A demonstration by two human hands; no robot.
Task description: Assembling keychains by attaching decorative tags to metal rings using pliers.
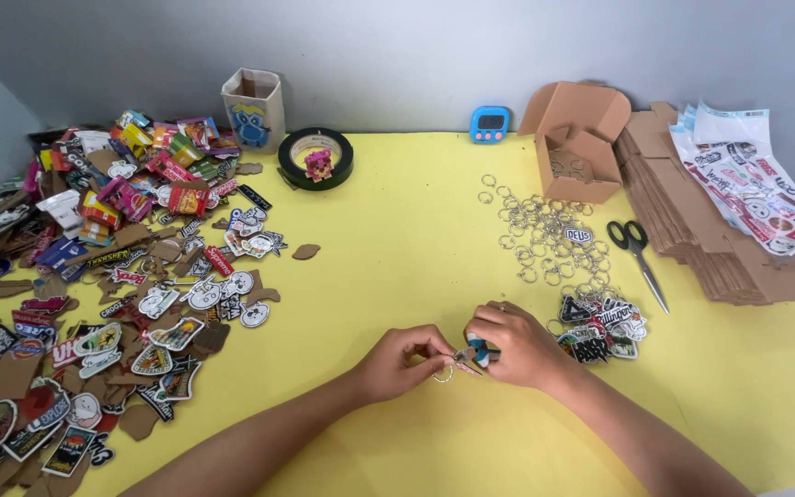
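**A:** Start wide. What lies around you?

**B:** You sit at a yellow table [397, 212]. A big heap of flat printed charms [112, 276] fills its left side, well apart from your hands. On the right lies a stack of flat cardboard [720, 248], with scissors [639, 250] beside it. A scatter of loose split rings [545, 235] lies just beyond your right hand, and a small pile of charms [604, 327] sits right beside it.

**A:** And the hands themselves?

**B:** They meet near the table's front edge. Your right hand [519, 347] is closed around a small blue-handled tool [478, 351], its tip pointing left. Your left hand [402, 361] pinches a small charm [465, 361] and a metal ring [443, 373] at the fingertips.

**A:** So which way does the ring lie?

**B:** Between the two hands, hanging just below your left fingertips, left of the tool's tip and touching or almost touching it. Your left hand is nearer.
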